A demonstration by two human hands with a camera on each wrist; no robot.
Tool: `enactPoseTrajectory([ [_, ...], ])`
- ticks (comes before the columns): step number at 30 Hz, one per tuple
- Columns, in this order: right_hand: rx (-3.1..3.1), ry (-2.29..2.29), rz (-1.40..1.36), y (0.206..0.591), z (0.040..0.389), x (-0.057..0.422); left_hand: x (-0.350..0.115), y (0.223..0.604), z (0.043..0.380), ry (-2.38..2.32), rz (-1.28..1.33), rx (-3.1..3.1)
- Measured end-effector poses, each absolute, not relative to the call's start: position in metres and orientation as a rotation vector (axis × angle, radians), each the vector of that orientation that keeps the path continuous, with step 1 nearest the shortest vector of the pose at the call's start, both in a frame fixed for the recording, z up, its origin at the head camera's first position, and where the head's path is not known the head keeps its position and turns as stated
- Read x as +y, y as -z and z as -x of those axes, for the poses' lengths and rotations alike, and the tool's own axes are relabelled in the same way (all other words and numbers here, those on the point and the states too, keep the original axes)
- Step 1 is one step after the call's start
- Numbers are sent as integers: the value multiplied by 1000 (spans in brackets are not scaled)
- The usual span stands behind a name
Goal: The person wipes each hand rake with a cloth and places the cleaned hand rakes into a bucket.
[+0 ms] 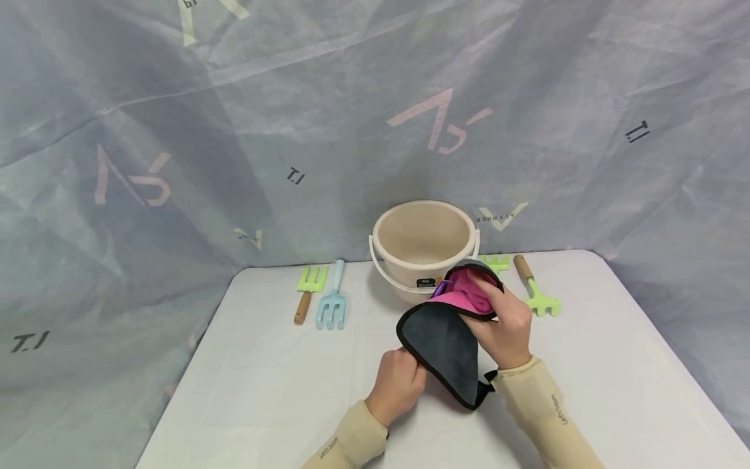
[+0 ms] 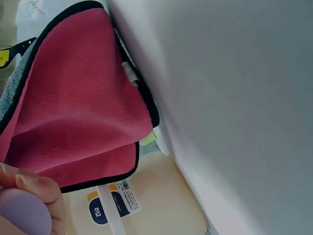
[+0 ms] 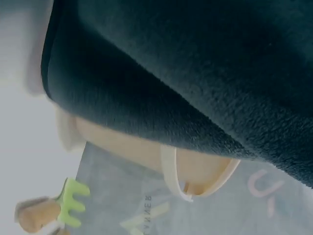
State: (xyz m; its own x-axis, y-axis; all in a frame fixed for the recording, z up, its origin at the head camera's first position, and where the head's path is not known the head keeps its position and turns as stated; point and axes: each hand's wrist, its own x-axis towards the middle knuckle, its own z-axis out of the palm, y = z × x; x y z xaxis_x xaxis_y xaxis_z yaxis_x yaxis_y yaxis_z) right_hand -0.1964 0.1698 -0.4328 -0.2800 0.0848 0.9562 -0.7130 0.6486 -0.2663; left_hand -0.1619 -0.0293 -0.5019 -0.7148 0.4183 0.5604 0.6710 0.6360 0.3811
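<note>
Where the sheet (image 1: pixel 328 98) hangs: "T.I" and backward "PLANNER".
Table (image 1: pixel 263 391): white, under the bucket.
Bucket (image 1: pixel 398 264): cream; its label (image 2: pixel 129 199) is too small to read.
Cloth (image 1: pixel 445 345): pink and gray, held in front of the bucket.
Sleeves (image 1: pixel 530 397): both say "Lets Slim".
Right hand (image 1: pixel 508 324): fingers bent, gripping the cloth.
Left hand (image 1: pixel 398 383): curled round a purple thing (image 2: pixel 24 213), mostly hidden.

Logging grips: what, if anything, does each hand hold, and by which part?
Right hand: the cloth, by its folded upper part. Left hand: a lavender object, near its rounded end.
</note>
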Motion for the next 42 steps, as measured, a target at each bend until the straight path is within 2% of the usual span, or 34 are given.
enactPoseTrajectory([
  [12, -1465, -1058, -276, 417, 194, 175, -40, 499, 180, 846, 800, -2424],
  [23, -1661, -1172, -552, 417, 188, 163, -46, 487, 181, 1209, 748, -2402],
  [32, -1697, -1185, -526, 408, 183, 158, -47, 480, 181, 1678, 716, -2310],
  [42, -1825, -1272, -513, 402, 178, 151, -50, 457, 173, 1727, 731, -2266],
])
